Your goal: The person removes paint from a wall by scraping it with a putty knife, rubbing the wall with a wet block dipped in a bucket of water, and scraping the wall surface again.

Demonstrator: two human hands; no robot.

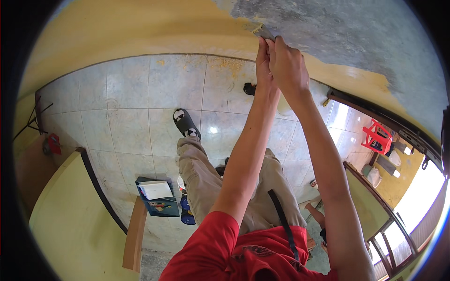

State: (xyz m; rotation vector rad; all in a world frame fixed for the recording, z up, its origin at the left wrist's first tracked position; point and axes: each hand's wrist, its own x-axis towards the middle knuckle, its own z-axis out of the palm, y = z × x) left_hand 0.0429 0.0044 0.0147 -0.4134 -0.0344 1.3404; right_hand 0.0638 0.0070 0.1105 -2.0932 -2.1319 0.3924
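Both my hands are raised together against a wall whose yellow paint [168, 28] gives way to bare grey plaster [337, 38]. My left hand [264, 65] and my right hand [289, 65] are closed around a flat scraper [264, 32], its handle mostly hidden by the fingers. The scraper's blade touches the wall at the paint's edge, with yellow scrapings on it. Below, yellow paint flakes [232, 66] lie on the tiled floor along the foot of the wall.
A blue tray [163, 208] with papers and small items stands on the tiles beside a brown board [135, 235]. A red plastic stool [378, 137] is beyond the doorway at right. A dark object [249, 89] lies near the wall. Another person's leg [316, 215] shows behind me.
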